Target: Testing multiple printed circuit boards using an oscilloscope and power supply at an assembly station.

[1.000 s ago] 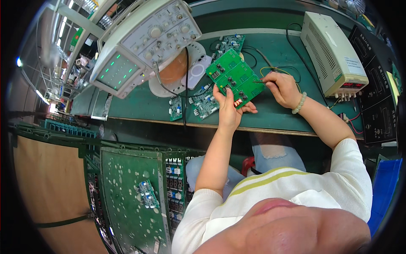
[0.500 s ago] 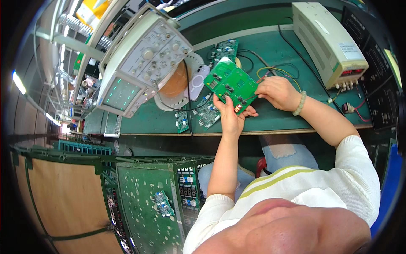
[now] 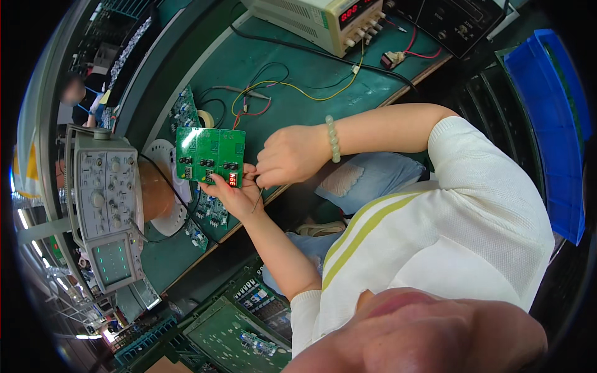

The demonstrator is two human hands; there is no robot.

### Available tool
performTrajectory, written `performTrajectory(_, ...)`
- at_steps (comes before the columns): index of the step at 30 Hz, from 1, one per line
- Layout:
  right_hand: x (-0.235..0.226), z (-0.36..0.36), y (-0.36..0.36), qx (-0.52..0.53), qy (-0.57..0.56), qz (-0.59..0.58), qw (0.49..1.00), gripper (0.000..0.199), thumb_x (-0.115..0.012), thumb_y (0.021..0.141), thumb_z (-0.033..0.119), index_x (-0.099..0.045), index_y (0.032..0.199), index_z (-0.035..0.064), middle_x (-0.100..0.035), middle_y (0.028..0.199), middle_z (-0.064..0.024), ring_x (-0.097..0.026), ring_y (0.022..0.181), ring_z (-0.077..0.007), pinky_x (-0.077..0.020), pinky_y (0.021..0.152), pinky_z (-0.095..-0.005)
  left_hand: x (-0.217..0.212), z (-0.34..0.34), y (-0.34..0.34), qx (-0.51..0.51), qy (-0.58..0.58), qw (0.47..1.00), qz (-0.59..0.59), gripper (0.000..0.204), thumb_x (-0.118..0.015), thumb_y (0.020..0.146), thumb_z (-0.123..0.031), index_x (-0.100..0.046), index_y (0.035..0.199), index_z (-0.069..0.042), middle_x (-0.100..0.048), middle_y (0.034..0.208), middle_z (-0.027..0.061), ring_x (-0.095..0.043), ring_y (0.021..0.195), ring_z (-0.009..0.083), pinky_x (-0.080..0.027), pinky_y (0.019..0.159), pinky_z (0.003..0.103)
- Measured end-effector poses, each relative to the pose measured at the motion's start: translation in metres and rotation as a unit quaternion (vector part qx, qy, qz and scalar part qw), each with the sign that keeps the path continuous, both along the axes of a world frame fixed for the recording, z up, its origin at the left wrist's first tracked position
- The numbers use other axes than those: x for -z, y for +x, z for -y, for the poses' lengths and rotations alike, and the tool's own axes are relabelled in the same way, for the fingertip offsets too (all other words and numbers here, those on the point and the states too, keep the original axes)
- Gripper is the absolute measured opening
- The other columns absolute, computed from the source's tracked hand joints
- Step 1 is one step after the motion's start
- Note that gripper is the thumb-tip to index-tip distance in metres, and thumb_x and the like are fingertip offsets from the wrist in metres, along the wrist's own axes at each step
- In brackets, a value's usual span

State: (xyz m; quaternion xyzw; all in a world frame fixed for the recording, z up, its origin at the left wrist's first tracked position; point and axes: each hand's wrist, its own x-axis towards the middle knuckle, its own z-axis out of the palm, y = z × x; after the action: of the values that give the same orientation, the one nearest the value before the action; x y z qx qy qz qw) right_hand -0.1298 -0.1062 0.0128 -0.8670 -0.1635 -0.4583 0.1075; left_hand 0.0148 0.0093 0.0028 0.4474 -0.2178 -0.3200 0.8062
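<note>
The left forearm slants up and leftward from a bent elbow. The left hand is closed in a grip, its thumb laid along the front and the other fingers behind, mostly hidden. The right forearm reaches in from the right, nearly level, its elbow bent and lifted away from the trunk. The right hand shows its back, fingers curled and tips pinched, close beside the left fingertips.
</note>
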Motion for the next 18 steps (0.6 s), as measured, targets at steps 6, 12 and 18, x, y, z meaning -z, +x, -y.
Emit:
performTrajectory(6,0.004,0.0,-0.011,0.025,-0.066,-0.042,0.997,0.011,-0.062,0.078,0.021,-0.055,0.081,0.0129,-0.049,0.07,0.0,-0.055,0.062,-0.016,-0.0431,0.052,-0.0293,0.009,0.001,0.0,0.023,-0.014,0.999,0.025,0.04,-0.04,0.102,-0.032,-0.019,0.135,-0.021,-0.061,0.094,0.0162,-0.062,0.061,0.028,-0.054,0.052,0.039)
performTrajectory(12,-0.017,0.015,-0.098,0.297,0.147,-0.095,0.939,0.023,-0.072,0.074,0.015,-0.058,0.09,0.0093,-0.055,0.081,-0.0061,-0.059,0.064,-0.0237,-0.0474,0.053,-0.0344,0.008,-0.007,0.008,0.042,-0.006,0.999,0.027,0.05,-0.038,0.102,-0.033,-0.009,0.141,-0.026,-0.061,0.096,0.0175,-0.062,0.063,0.0284,-0.055,0.053,0.041)
performTrajectory(18,0.0,0.026,-0.228,0.555,0.204,-0.131,0.795,0.029,-0.071,0.08,0.024,-0.058,0.101,0.0078,-0.055,0.096,-0.0087,-0.062,0.074,-0.0277,-0.0516,0.06,-0.0345,0.002,0.003,0.006,0.027,-0.002,1.0,0.008,0.048,-0.038,0.102,-0.033,-0.012,0.141,-0.026,-0.06,0.097,0.0164,-0.061,0.059,0.027,-0.053,0.051,0.04)
